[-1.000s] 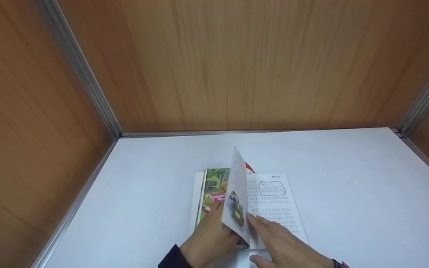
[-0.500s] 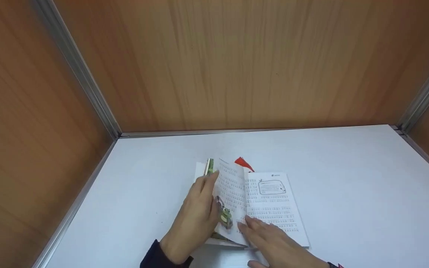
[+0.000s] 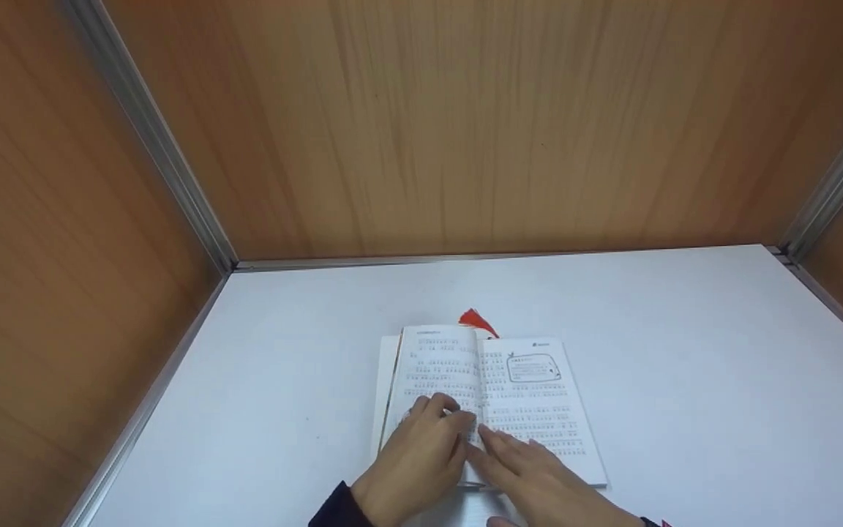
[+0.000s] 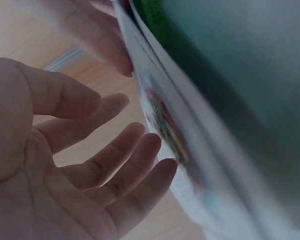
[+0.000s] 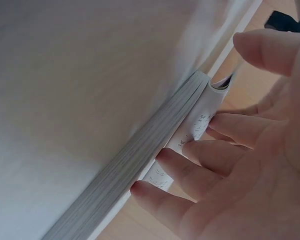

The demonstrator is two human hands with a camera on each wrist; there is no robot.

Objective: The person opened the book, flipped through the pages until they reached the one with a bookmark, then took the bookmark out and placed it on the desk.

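book (image 3: pixel 487 395) open flat, spine running away from person | left hand (image 3: pixel 414 465) fingers straight, pressing left page | right hand (image 3: pixel 538 479) fingers spread flat on right page | both meet at gutter

book (image 3: pixel 495 395): lower pages hidden under hands | print too small | red tassel (image 3: pixel 476 320): partly hidden
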